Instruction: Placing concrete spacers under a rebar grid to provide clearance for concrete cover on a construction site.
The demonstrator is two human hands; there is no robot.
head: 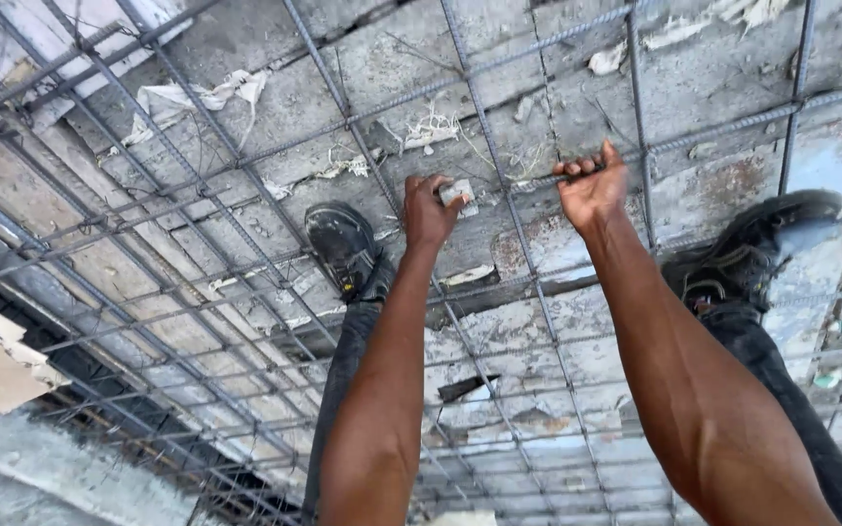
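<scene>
The work shown is at a grid of steel reinforcing bars (499, 185) laid over weathered formwork boards (275, 107), and the grid looks already laid out in both directions, bars crossing at regular squares all around the hands; which crossings are tied cannot be told from this view, and whatever is being done at the crossing between the two hands seems under way, not finished. The left hand (428, 209) has its grip clenched around a small pale grey block (457, 194), held at the fingertips right against a bar, with the fingers curled and no gap showing. The right hand (592, 190), just beside it across one grid square, has its grip closed over a horizontal bar, fingers hooked over the top and thumb raised above them; whether it is lifting the bar or only steadying it cannot be told. The block sits between the two grips, touching the left one and close to the bar the right one holds. Below the left grip stands a dark work shoe (343, 244) on the mesh, and well off to the far side of the right grip a second dark shoe (752, 248). Scraps of torn paper (207, 95) lie on the boards beyond both grips.
</scene>
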